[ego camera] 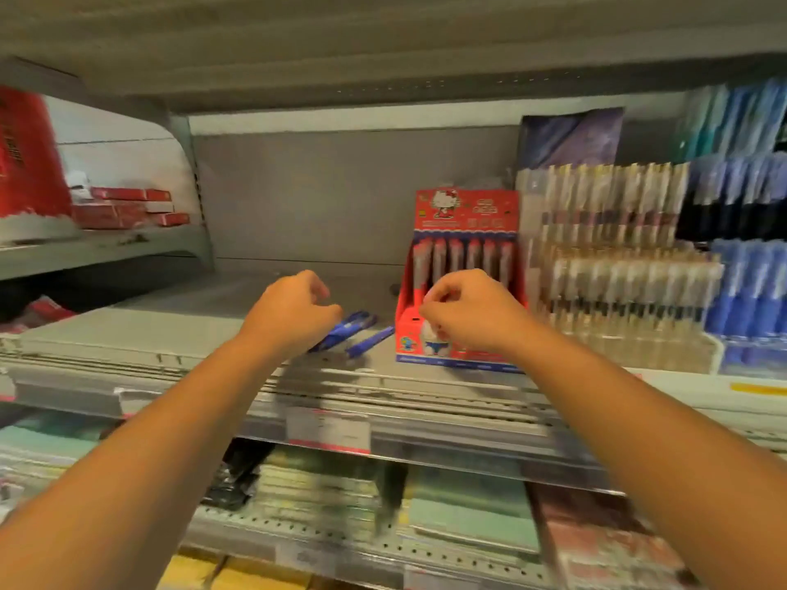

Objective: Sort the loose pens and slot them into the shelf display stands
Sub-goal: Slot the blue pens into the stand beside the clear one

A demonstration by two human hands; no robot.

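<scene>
Just grey shelf (170, 330) w/ blue pens (355, 327), red stand (468, 210); L hand (294, 308), R hand (468, 310) curled, grip unclear.

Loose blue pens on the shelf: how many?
2 visible. One blue pen shows at the left hand, its end hidden behind it; the other blue pen lies between it and the red display box. Blur and the hand may hide more.
</scene>
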